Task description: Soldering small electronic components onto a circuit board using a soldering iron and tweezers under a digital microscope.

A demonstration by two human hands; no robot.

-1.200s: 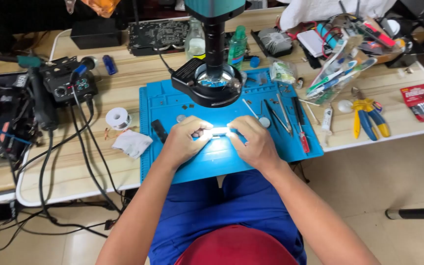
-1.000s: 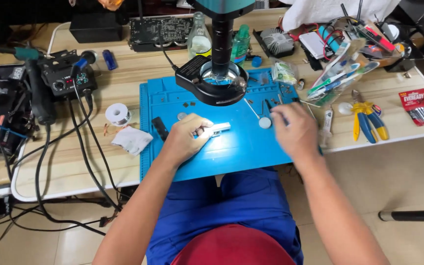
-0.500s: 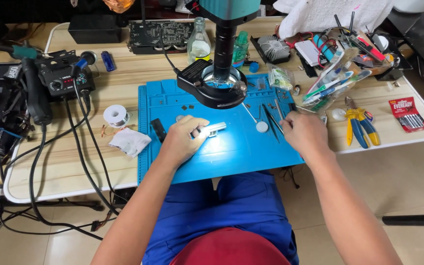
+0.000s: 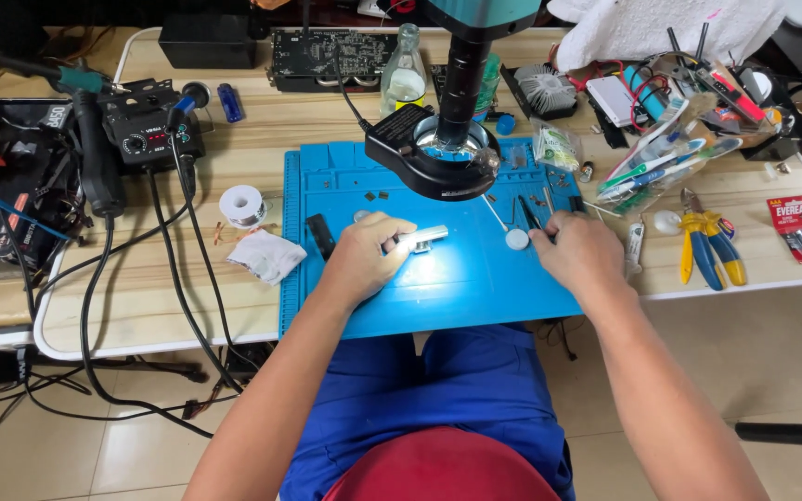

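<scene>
Two hands on the blue mat [image 4: 475, 288], my left hand [image 4: 364, 260] grasping a small silver part [image 4: 422, 237] below the ring light [image 4: 438, 158], my right hand [image 4: 582, 255] pinching black tweezers [image 4: 531, 213] right of it

The blue mat [image 4: 364, 297] looks like matt, smooth rubber or silicone. The table [image 4: 262, 130] beneath shows pale wood grain with a slight sheen. The small part [image 4: 422, 237] under the lamp glares like bright metal (washed out by the light). The bottle [image 4: 405, 70] is clear, glossy glass. The crumpled wipe [image 4: 266, 255] looks like soft paper or cloth.
</scene>
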